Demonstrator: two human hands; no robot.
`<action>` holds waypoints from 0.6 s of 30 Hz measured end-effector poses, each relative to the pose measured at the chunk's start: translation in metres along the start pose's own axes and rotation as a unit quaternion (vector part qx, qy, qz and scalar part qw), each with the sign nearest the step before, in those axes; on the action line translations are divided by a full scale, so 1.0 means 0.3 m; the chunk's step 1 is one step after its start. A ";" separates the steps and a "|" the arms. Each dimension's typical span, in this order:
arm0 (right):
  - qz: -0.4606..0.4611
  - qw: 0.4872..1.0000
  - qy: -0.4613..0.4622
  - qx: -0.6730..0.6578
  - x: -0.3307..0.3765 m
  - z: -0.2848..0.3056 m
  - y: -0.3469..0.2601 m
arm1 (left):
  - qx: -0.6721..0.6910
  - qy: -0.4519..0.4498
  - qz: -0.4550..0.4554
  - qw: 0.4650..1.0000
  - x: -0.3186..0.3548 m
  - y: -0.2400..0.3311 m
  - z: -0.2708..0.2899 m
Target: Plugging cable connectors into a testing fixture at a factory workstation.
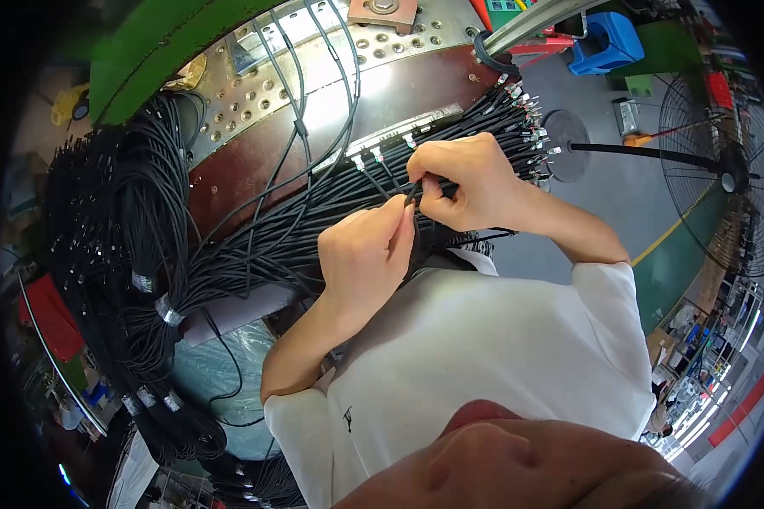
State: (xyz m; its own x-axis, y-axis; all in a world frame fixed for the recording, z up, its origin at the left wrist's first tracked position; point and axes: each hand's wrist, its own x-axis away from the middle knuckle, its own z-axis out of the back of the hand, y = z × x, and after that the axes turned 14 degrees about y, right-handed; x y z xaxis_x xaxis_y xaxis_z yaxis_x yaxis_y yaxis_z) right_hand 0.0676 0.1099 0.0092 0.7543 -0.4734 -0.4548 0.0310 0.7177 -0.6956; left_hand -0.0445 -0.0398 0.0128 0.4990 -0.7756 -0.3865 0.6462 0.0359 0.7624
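Note:
My left hand (361, 246) is closed, its thumb and fingertips pinching a thin black cable (412, 192). Right beside it, my right hand (475, 182) has its fingers curled on the same cable, so the fingertips of both hands nearly meet. The exact grip point is partly hidden by the fingers. Under and behind my hands lies a thick spread of black cables (267, 222) along the bench edge. Small white connectors (357, 161) on cable ends stand by a pale metal strip (390, 134). More bare or plugged cable ends (530, 127) fan out at the right.
Bundles of black cable (148, 195), tied with silvery bands, hang at the left. A perforated metal plate (382, 53) and a green machine part (157, 51) are at the back. Beyond the bench at right stand a blue stool (607, 42) and a floor fan (728, 181).

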 end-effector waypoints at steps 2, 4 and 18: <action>0.025 1.000 0.010 0.015 -0.001 -0.005 0.005 | -0.044 0.015 -0.025 0.999 -0.005 0.004 0.001; 0.033 0.999 -0.009 0.005 -0.003 0.011 -0.001 | -0.048 0.016 -0.037 0.998 0.005 -0.007 0.003; -0.082 0.992 0.007 -0.097 -0.032 0.058 -0.001 | -0.149 0.023 -0.091 0.984 0.019 -0.024 0.030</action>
State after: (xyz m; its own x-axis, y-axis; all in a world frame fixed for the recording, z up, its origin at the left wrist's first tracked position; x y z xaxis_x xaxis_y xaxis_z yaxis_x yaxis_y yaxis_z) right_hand 0.0717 0.1230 0.0234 0.7403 -0.5842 -0.3328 0.0253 0.5189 -0.8545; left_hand -0.0515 -0.0503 0.0099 0.3810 -0.7566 -0.5315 0.8645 0.0876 0.4950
